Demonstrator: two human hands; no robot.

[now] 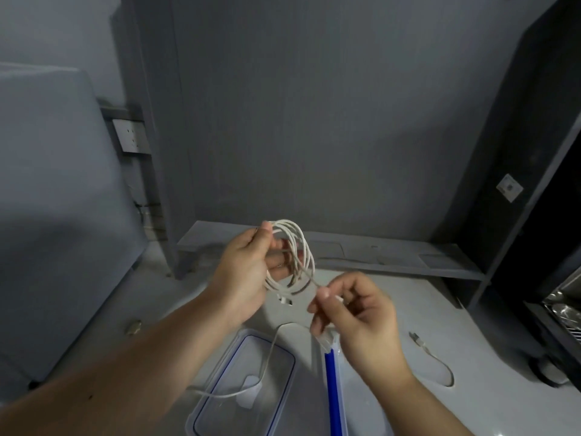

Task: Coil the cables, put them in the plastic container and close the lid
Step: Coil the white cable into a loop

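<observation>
A white cable (295, 256) is wound into several loops, and my left hand (248, 272) grips that coil above the counter. My right hand (355, 313) pinches the cable's loose end just right of the coil, so a short taut strand runs between the hands. Below them a clear plastic lid with blue trim (220, 388) lies flat on the grey counter. A second white cable (270, 350) trails loosely across that lid. To its right stands the clear plastic container (333, 388) with a blue clip, partly hidden by my right forearm.
A short white cable (437, 357) with a plug lies on the counter at the right. A small brownish object (133, 327) rests at the left. A low grey shelf (393, 256) runs along the back wall. Dark appliances (559, 309) stand at the right edge.
</observation>
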